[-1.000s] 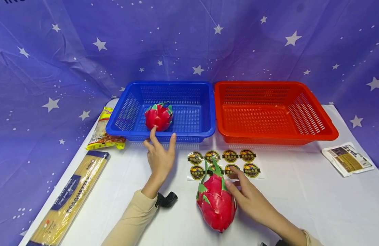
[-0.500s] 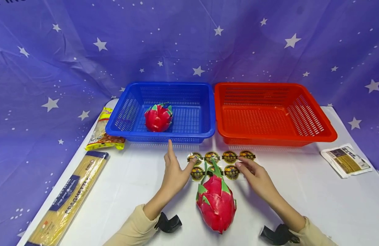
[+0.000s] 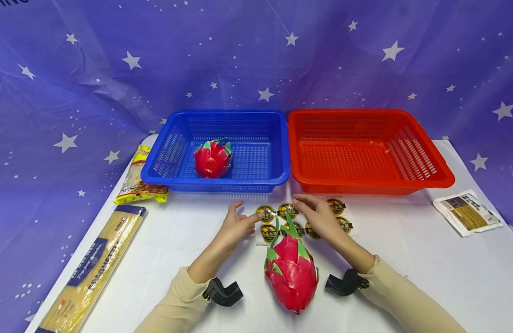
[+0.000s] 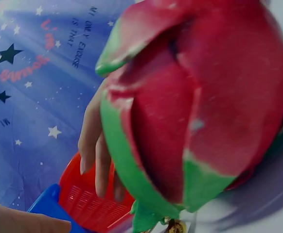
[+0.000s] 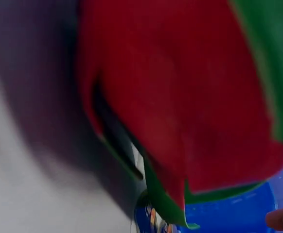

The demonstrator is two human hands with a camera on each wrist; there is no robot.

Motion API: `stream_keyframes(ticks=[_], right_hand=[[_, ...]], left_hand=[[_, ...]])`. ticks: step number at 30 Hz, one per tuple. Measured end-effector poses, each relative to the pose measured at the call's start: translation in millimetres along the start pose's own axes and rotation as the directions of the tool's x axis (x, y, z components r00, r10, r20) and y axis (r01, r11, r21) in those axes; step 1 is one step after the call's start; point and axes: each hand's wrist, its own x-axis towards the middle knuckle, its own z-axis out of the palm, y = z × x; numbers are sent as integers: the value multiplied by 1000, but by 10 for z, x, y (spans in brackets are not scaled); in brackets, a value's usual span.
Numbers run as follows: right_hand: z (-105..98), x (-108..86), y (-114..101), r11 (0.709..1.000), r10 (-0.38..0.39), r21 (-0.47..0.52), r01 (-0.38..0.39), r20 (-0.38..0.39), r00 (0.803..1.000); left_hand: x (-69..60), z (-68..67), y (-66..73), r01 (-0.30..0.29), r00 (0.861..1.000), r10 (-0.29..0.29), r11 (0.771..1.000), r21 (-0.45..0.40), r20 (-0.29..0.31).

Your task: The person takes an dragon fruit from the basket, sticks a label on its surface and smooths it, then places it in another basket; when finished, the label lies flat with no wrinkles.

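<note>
A large red dragon fruit point(image 3: 291, 275) with green leaf tips lies on the table between my forearms. It fills much of both wrist views. Just beyond it is a clear sheet of round black-and-gold fruit stickers point(image 3: 265, 213), partly covered by the leaf tips. My left hand point(image 3: 235, 229) hovers at the sheet's left edge, thumb toward the upper left sticker, holding nothing visible. Over the sheet's right half reaches my right hand point(image 3: 320, 219), hiding some stickers; its thumb and index finger are near the top row. A second dragon fruit point(image 3: 212, 159) sits inside the blue basket point(image 3: 215, 181).
Beside the blue basket stands a red basket point(image 3: 373, 184). A spaghetti packet point(image 3: 94, 268) and a yellow-edged food bag point(image 3: 140, 180) lie along the left side. A white-and-brown packet point(image 3: 467, 212) lies at the right. A purple starry cloth point(image 3: 256, 55) hangs behind.
My left hand has left the blue basket's front and come back to the sticker sheet. My right hand has gone from the large dragon fruit's side forward and left over the stickers.
</note>
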Motion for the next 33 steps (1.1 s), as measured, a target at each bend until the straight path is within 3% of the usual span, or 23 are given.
stream_keyframes(ticks=[8, 13, 17, 25, 33], right_hand=[[191, 233, -74, 998, 25, 55, -31, 95, 995], [209, 344, -61, 998, 29, 50, -40, 211, 977], [179, 426, -27, 998, 17, 58, -34, 269, 963], [164, 510, 28, 995, 19, 81, -50, 344, 939], [160, 508, 13, 996, -19, 89, -15, 373, 927]], left_hand=[[142, -39, -12, -36, 999, 34, 998, 45, 40], [214, -38, -72, -127, 992, 124, 987, 103, 34], [270, -18, -106, -194, 981, 191, 976, 101, 37], [351, 19, -198, -192, 976, 185, 980, 58, 116], [369, 32, -230, -193, 977, 187, 979, 60, 98]])
